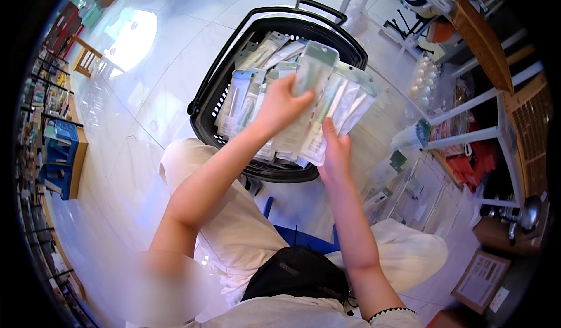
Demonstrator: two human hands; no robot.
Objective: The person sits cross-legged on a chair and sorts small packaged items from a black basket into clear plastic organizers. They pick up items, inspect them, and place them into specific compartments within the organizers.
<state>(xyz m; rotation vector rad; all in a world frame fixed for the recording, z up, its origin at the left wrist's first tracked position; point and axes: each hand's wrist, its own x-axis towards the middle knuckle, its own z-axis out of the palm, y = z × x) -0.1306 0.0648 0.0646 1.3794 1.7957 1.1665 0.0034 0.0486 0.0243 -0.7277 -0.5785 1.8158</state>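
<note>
My left hand (283, 107) pinches a slim clear packet with a grey-green top (320, 56), held over a black basket (201, 115). Beside it, my right hand (336, 155) grips a fanned bunch of similar packets (347, 88) at their lower right edge. Long thin items show through the plastic; their exact kind is hard to make out. More packets (238, 94) lie in a loose pile inside the basket, partly covered by my left hand and the held ones.
The basket's handle (320, 8) rests folded at its far rim. On the right stand a white-framed shelf (467, 136) and a cardboard box (480, 281). Several packets (377, 196) lie near my right forearm. A blue display box (61, 158) and a small wooden chair (87, 58) are at left.
</note>
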